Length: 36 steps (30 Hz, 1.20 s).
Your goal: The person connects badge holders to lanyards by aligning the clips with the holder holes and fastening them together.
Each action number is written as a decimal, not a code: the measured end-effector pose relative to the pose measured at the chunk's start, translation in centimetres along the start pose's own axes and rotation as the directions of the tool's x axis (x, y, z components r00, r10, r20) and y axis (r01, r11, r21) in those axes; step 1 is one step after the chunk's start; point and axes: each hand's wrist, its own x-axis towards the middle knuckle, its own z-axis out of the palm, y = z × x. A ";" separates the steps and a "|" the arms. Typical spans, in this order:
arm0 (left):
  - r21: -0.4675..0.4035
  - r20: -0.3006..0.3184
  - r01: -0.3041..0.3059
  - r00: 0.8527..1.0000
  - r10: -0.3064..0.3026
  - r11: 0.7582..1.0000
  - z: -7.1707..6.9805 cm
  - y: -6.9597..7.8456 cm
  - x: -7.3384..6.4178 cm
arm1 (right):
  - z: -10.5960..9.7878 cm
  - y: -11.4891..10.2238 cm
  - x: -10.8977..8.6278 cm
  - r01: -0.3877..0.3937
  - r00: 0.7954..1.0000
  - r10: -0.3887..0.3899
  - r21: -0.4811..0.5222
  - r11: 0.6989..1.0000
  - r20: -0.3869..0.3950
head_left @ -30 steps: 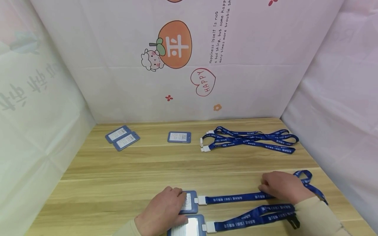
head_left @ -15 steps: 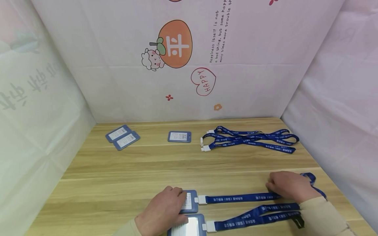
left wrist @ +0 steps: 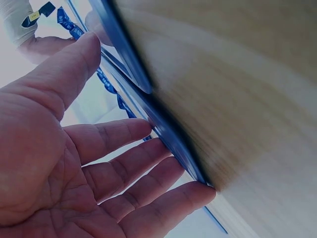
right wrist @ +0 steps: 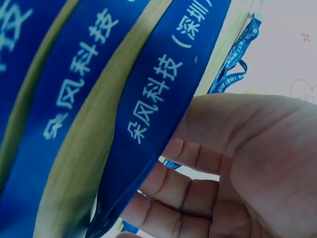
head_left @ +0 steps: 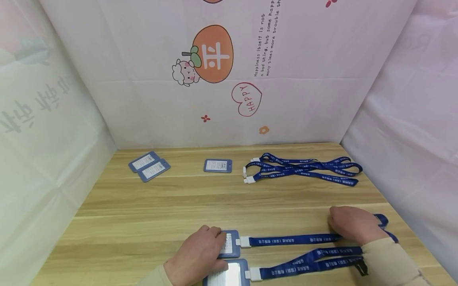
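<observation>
In the head view, two blue card holders are lying one beyond the other near the front of the wooden table (head_left: 161,206), each joining by a white clasp to a dark blue printed strap running rightward. The left hand (head_left: 198,254) is resting over the far card holder (head_left: 234,244), its thumb reaching onto the near card holder (head_left: 244,266). The right hand (head_left: 354,226) is covering part of the far strap (head_left: 286,240), whose looped end is showing beyond it; the near strap (head_left: 286,271) is spreading into two bands toward the beige sleeve (head_left: 390,262), with a black clip (head_left: 362,267) beside them. Farther back, a touching pair of card holders (head_left: 148,167), a single card holder (head_left: 217,165) and a heap of straps (head_left: 304,169) are lying before the printed backdrop (head_left: 143,111). In the left wrist view, the left hand is staying loosely spread, fingers nearly straight and tips touching a holder's blue edge, gripping nothing. In the right wrist view, the right hand is pinching the far strap, thumb pressing at its edge and fingers bending behind it.
</observation>
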 end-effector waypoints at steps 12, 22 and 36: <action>-0.003 0.024 0.011 1.000 -0.011 1.000 0.0 -0.1 0.0 | -0.3 -1.8 0.5 0.066 0.989 -0.071 -0.040 0.997 -0.131; -0.001 0.012 0.006 1.000 -0.006 1.000 0.1 -0.1 -0.1 | -0.4 -5.0 1.4 0.125 0.971 -0.131 -0.045 0.991 -0.198; -0.008 0.009 -0.008 1.000 0.008 1.000 0.1 -0.1 -0.1 | -0.6 -9.6 2.8 0.215 0.940 -0.222 -0.057 0.975 -0.258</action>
